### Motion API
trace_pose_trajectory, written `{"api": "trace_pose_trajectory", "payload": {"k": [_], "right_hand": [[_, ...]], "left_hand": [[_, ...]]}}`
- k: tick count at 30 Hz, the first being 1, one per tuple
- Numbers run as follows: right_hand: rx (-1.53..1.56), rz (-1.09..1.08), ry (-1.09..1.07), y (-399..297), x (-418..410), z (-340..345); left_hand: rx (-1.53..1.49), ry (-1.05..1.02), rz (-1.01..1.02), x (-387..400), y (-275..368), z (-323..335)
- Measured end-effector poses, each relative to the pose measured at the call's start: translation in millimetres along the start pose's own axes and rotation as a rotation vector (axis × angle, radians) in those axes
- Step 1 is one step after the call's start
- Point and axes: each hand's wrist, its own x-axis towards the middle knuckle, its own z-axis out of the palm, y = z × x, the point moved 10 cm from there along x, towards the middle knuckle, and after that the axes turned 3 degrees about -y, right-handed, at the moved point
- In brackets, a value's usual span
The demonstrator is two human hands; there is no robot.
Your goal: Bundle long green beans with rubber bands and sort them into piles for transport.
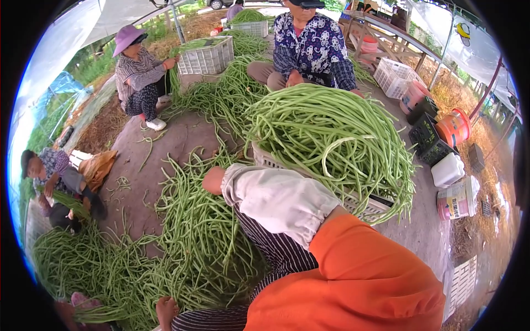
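Note:
My right hand (213, 181), below a pale sleeve cover (281, 198), reaches over a heap of long green beans (203, 231) on the ground. Its fingers are turned away, so any beans in its grasp are hidden. At the bottom edge my left hand (166, 311) has curled fingers beside the same heap and my striped trouser leg (211, 319). Whether it holds a bean does not show. Past my right forearm stands a pale slatted plastic crate (265, 157), piled high with long beans (327, 128) that hang over its sides.
One person (310, 49) sits behind the full crate. Another in a pink hat (140, 74) squats by a white crate (207, 56). A third (54, 186) holds beans at left. Buckets (453, 126), a black crate (430, 138) and a white jug (448, 169) line the right.

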Motion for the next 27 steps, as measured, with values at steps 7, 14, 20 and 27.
{"api": "trace_pose_trajectory", "payload": {"k": [7, 14, 20, 27], "right_hand": [[0.002, -0.021, 0.021, 9, 1, 4], [0.033, 0.000, 0.034, 3, 10, 0], [0.064, 0.100, -0.195, 20, -12, 2], [0.090, 0.114, -0.240, 29, -7, 15]], "left_hand": [[-0.056, 0.002, 0.031, 3, 7, 2], [-0.041, -0.020, 0.084, 7, -8, -3], [-0.102, 0.005, 0.117, -3, 5, -3], [-0.068, 0.008, 0.052, -9, -3, -4]]}}
